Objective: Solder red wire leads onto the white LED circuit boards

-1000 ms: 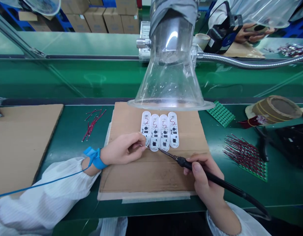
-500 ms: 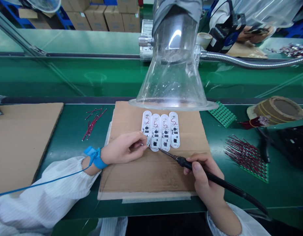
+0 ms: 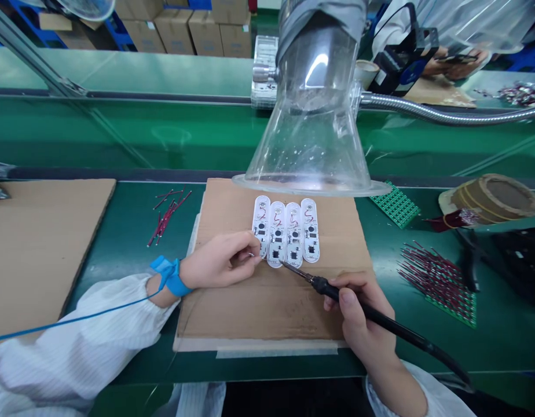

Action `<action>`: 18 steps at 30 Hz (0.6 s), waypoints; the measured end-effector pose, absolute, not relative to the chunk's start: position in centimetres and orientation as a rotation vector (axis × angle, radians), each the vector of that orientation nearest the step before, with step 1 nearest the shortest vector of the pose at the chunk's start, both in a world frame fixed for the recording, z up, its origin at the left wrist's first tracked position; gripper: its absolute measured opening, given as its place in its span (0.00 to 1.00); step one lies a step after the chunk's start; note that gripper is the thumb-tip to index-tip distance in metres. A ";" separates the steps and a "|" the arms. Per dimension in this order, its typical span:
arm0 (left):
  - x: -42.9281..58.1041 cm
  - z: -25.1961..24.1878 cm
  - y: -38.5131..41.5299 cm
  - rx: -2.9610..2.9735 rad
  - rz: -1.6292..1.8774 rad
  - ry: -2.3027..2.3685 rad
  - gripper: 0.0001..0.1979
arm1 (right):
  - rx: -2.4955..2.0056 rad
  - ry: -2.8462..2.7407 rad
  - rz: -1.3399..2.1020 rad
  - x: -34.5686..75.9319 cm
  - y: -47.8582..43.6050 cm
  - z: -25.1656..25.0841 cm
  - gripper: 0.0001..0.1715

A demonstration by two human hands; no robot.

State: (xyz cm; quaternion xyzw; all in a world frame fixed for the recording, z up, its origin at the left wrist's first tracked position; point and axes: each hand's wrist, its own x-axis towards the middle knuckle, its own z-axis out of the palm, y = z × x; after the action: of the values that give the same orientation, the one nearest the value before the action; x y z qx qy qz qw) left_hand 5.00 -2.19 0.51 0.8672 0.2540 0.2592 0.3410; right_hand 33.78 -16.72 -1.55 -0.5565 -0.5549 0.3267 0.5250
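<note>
Several white oblong circuit boards (image 3: 286, 231) lie side by side on a brown cardboard sheet (image 3: 267, 301). My left hand (image 3: 219, 262), with a blue wrist strap (image 3: 168, 277), is closed in a pinch on a thin solder wire whose end points at the lower edge of the boards. My right hand (image 3: 358, 315) grips a black soldering iron (image 3: 358, 310); its tip sits at the lower edge of the second and third boards.
A clear fume-extractor funnel (image 3: 313, 116) hangs just behind the boards on a flexible metal hose (image 3: 445, 116). Red wire pieces (image 3: 165, 217) lie left; more red wires on a green board (image 3: 436, 275) right. A tape roll (image 3: 493, 197), another cardboard sheet (image 3: 37, 243), and another person's hands (image 3: 458, 61) at back.
The view has shifted slightly. Both hands stay almost in place; the iron tip has crept a little left along the boards' lower edge.
</note>
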 end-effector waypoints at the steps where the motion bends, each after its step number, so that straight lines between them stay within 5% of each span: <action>1: 5.0 0.5 -2.2 2.254 0.675 0.660 0.04 | -1.336 -1.342 0.785 33.8 -16.7 -1.5 0.09; 18: 5.0 0.6 -2.2 2.272 0.701 0.622 0.05 | -1.386 -1.447 0.805 34.4 -17.3 -2.2 0.07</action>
State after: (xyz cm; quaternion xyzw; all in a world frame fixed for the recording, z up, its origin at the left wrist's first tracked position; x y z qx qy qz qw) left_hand 4.96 -2.21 0.57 0.8709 0.2386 0.2687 0.3353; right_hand 34.38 -17.28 -2.15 -0.5661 -0.5908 0.3286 0.4717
